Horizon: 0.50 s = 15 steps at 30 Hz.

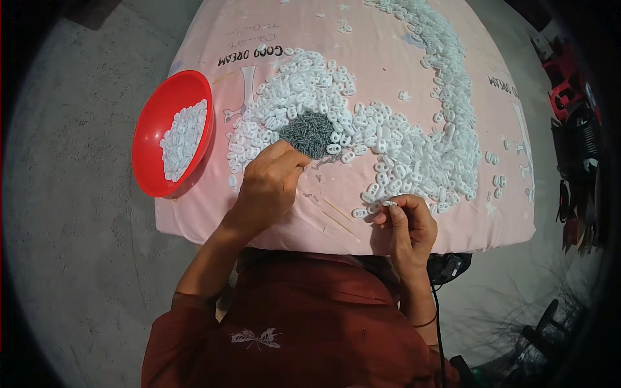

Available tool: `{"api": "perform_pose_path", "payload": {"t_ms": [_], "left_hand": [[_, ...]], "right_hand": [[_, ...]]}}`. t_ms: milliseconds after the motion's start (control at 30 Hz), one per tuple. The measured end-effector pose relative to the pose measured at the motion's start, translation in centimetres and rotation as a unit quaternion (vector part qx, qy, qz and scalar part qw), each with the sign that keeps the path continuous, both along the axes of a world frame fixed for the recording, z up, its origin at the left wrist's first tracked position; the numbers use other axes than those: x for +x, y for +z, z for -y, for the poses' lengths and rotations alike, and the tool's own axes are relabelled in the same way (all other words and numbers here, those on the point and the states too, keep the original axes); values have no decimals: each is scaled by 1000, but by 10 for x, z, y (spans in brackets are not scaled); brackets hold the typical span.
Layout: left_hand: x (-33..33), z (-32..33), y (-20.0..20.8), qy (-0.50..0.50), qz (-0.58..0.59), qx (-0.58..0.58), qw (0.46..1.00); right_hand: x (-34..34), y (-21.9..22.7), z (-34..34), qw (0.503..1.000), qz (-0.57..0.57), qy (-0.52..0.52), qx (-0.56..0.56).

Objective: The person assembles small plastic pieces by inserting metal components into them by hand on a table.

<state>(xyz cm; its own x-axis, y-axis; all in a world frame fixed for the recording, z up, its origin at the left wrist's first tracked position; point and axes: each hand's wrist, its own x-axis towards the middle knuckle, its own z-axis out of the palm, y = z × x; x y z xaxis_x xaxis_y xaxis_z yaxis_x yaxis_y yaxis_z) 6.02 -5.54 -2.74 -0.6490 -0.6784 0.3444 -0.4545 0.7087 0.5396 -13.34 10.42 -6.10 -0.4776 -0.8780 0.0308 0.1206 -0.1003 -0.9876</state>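
Observation:
My left hand (pixel 272 181) is at the near edge of a heap of small grey metal pieces (pixel 307 134), which look like tiny springs or screws. Its fingers are closed and turned down; what they hold, if anything, is hidden. In my right hand (pixel 413 234), thumb and forefinger pinch a small white plastic piece (pixel 389 203) just above the table's near side. Close by lies a loose white oval piece with two holes (pixel 359 213). Many like it form a large pile (pixel 420 158), and more (pixel 304 81) ring the grey heap.
A red bowl (pixel 146 139) with white pieces in it tilts at the table's left edge. Thin sticks (pixel 338 209) lie on the pink cloth (pixel 272 226) between my hands. A dark cable (pixel 437 323) hangs by my right arm. Red and black items (pixel 569 97) stand at the far right.

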Motion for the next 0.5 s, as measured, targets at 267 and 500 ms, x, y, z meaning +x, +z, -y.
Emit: {"api": "perform_pose_path", "payload": {"t_ms": [267, 500], "left_hand": [[-9, -2, -7, -18, -7, -3, 1000], [-13, -4, -2, -51, 32, -48, 997]], "right_hand": [[-1, 0, -1, 1000, -22, -3, 2], [-3, 3, -1, 996, -67, 47, 38]]}}
